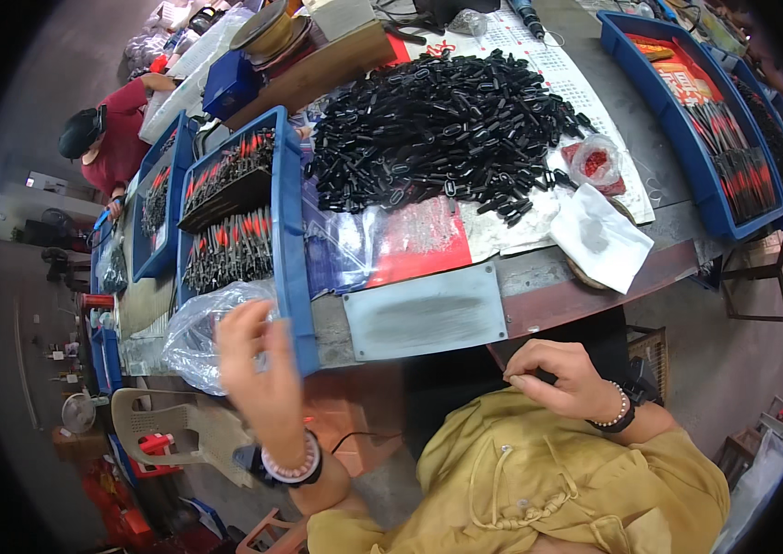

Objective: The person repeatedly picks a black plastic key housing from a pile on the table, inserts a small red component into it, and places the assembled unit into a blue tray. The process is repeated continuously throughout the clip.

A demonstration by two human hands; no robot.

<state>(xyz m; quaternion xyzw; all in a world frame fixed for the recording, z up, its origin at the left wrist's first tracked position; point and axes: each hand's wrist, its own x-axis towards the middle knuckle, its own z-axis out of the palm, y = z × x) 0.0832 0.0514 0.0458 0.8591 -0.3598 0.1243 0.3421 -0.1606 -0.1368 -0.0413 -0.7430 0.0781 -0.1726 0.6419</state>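
Observation:
My left hand (264,369), smeared by motion, is raised over a crumpled clear plastic bag (198,346) at the near end of a blue tray (292,231). Whether its fingers hold anything cannot be made out. Rows of thin black pieces with red parts (230,249) fill that tray. My right hand (556,374) hovers in front of the table's near edge, fingers curled and thumb against the forefinger; anything pinched there is too small to name. Between and beyond the hands, a grey-blue plate (424,312) with a dark smudge lies at the edge.
A big heap of small black oblong parts (438,129) covers the table's middle. To its right are a dish of red bits (595,162) and a white sheet (602,238). Another blue tray (715,208) stands far right. A person in red (119,129) is at far left.

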